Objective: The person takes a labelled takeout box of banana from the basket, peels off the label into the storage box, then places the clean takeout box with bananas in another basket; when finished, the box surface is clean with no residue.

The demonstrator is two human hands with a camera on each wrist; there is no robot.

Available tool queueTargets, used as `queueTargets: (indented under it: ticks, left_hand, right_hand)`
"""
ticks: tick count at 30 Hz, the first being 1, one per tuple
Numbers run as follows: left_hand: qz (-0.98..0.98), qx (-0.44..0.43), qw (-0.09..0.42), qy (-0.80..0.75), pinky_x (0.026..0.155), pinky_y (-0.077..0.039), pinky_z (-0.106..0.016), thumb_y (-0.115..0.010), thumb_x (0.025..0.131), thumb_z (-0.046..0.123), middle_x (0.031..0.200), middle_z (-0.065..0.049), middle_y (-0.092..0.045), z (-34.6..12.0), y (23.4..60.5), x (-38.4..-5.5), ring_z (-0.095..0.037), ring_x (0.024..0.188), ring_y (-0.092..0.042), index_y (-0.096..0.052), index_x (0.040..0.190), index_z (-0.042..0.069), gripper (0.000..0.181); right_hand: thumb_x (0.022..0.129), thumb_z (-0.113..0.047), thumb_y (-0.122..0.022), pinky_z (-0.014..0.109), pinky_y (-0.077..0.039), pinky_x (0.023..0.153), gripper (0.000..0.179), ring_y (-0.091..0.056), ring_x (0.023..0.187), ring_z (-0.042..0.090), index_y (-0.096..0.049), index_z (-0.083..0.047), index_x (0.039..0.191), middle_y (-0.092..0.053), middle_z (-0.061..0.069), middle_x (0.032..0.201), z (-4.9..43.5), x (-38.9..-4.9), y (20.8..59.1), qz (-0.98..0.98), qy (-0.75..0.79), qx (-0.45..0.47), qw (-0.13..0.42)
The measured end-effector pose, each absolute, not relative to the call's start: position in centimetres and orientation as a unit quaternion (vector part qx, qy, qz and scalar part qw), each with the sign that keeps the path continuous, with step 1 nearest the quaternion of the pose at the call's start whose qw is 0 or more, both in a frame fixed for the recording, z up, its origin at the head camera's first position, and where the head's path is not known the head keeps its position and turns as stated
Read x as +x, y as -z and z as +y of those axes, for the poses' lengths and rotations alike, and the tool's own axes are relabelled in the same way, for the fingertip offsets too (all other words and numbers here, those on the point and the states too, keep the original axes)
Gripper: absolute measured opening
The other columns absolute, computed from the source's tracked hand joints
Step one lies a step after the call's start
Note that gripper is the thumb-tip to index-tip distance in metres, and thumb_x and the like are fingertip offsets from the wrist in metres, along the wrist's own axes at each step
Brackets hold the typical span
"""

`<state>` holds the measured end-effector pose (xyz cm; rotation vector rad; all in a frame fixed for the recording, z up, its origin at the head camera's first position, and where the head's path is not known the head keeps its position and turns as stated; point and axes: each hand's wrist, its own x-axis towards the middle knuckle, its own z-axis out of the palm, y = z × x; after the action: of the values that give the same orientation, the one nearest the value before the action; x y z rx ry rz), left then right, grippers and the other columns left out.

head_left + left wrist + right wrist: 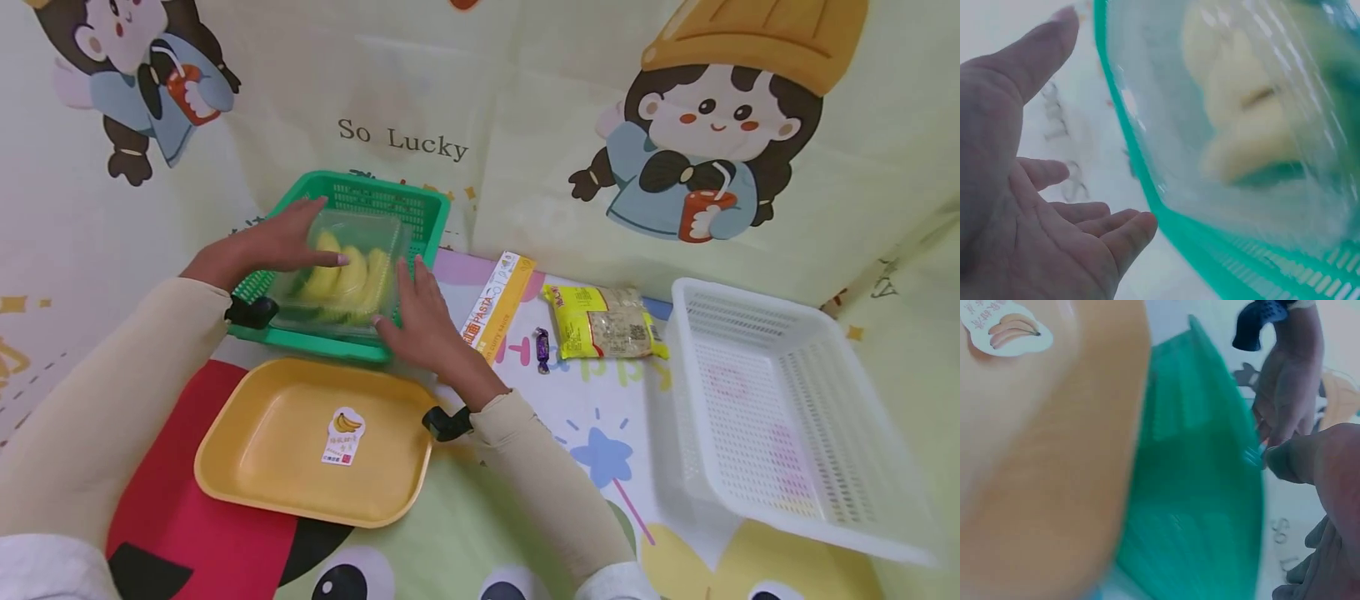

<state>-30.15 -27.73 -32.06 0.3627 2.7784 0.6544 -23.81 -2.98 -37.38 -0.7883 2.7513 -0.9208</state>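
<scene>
A clear plastic box of bananas (348,275) sits tilted in the green basket (427,208). My left hand (281,237) is over the box's left side, its thumb stretched across the lid in the head view. In the left wrist view, the left hand (1066,194) shows relaxed, spread fingers beside the green rim, with nothing in the palm. At the box's right side, my right hand (427,321) has its fingers extended and thumb apart. The right wrist view catches that hand (1335,512) just beyond the basket wall (1204,475).
In front of the basket is a yellow tray (255,442) with a banana sticker. To the right lie a pasta box (498,304), a purple-wrapped candy (542,350) and a yellow food packet (607,322). A white basket (690,400) stands far right; a printed cloth hangs behind.
</scene>
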Motion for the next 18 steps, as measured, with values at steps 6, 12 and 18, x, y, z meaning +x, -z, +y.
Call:
queueTargets:
  ticks: [6, 12, 18]
  left_hand:
    - [0.951, 0.18, 0.096, -0.232, 0.11, -0.016, -0.062, -0.06, 0.096, 0.039, 0.155, -0.029, -0.016, -25.0, 31.8, -29.4, -0.045, 0.142, -0.013, -0.015, 0.152, -0.005, 0.084]
    - [0.942, 0.208, 0.086, -0.248, 0.11, -0.02, -0.059, -0.058, 0.098, 0.032, 0.154, -0.026, -0.023, -23.6, 32.9, -27.8, -0.043, 0.141, -0.02, -0.023, 0.151, -0.004, 0.073]
    - [0.94, 0.228, 0.097, -0.235, 0.107, -0.027, -0.059, -0.052, 0.102, 0.029, 0.146, -0.028, -0.037, -23.5, 33.6, -26.5, -0.044, 0.135, -0.031, -0.038, 0.144, -0.009, 0.058]
  right_hand:
    - [0.099, -0.034, -0.054, 0.039, -0.008, 0.117, 0.08, 0.001, 0.148, 0.021, -0.005, -0.01, 0.157, -0.004, 0.008, 0.162, 0.6, -23.9, 36.2, 0.904, 0.332, -0.264, 0.06]
    - [0.1, -0.032, -0.053, 0.041, -0.014, 0.116, 0.071, -0.005, 0.147, 0.021, -0.017, -0.011, 0.156, -0.014, 0.007, 0.161, 5.4, -23.2, 35.9, 0.908, 0.322, -0.261, 0.065]
    - [0.099, -0.03, -0.054, 0.047, -0.024, 0.113, 0.061, -0.016, 0.146, 0.023, -0.031, -0.011, 0.153, -0.026, 0.007, 0.158, 10.1, -21.9, 34.6, 0.919, 0.305, -0.238, 0.077]
